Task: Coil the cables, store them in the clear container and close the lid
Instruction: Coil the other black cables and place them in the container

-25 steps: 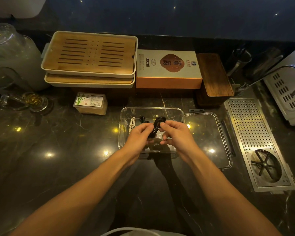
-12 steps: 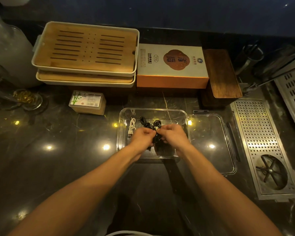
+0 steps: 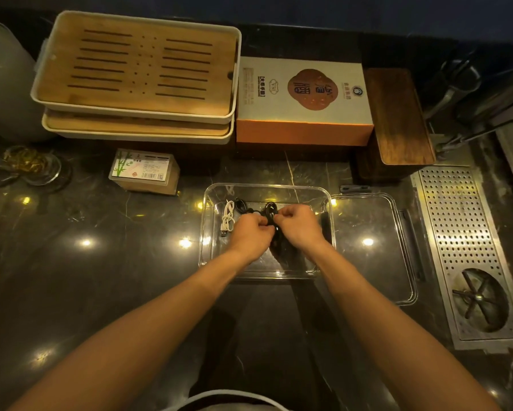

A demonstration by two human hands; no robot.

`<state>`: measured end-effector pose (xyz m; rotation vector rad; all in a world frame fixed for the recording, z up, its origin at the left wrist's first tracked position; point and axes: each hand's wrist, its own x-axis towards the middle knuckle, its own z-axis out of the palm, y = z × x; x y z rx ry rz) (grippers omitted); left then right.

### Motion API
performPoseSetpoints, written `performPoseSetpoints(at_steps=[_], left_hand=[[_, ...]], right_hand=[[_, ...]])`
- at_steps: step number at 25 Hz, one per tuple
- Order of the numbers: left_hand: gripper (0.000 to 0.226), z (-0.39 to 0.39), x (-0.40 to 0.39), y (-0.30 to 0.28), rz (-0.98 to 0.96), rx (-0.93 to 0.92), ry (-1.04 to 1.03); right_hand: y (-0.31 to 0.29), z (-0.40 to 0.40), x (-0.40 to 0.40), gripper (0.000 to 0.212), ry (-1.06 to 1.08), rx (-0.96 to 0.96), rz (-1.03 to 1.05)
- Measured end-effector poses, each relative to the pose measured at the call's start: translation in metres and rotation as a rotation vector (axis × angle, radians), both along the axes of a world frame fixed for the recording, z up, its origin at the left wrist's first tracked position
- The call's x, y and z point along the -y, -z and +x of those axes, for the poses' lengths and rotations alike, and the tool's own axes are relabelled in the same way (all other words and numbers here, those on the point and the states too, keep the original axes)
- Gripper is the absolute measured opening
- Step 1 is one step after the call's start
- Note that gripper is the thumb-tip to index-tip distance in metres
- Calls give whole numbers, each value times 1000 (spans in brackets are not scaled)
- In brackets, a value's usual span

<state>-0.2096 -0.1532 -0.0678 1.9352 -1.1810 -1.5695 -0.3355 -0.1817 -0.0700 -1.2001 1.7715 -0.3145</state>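
Black cable, centre frame: lowered since a second ago into the clear container beside the white cable, pinched in the grip of left hand and right hand; lid lies open at right, storing nearly done.

We're looking down at what reads as a tea bar or kitchen counter: a dark polished marble countertop catching the ceiling lights, two stacked slatted bamboo tea trays at the back, a boxed tea gift set beside them, and on the right a perforated steel drain panel with a built-in cup rinser.
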Motion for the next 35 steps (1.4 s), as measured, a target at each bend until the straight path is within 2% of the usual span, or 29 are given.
performPoseSetpoints(at_steps=[4, 8, 14, 19, 23, 26, 28, 30, 33, 35], left_hand=[[19, 15, -12, -1, 52, 18, -53], [19, 26, -19, -11, 72, 24, -48], [29, 20, -8, -27, -30, 9, -82], [31, 21, -1, -27, -50, 56, -25], [15, 21, -4, -24, -117, 135, 8], [20, 19, -8, -27, -178, 142, 21], [21, 17, -10, -31, -206, 147, 33], [27, 8, -12, -42, -278, 131, 39], [22, -18, -14, -66, -396, 36, 106], [19, -44, -14, -75, -362, -42, 147]], right_hand=[[2, 9, -7, 11, -53, 69, 20], [8, 19, -14, 20, -37, 72, 18], [1, 12, -2, 17, 115, 142, -1], [1, 20, 1, 16, 85, 140, -12], [-4, 17, -5, 24, 119, 219, -3], [-16, 10, -11, 28, 120, 280, -12], [-23, 4, -15, 22, 82, 298, -18], [-35, -9, -19, 17, 74, 297, -66], [-60, -43, -29, 20, 146, 340, -171], [-75, -72, -39, 18, 225, 359, -254]])
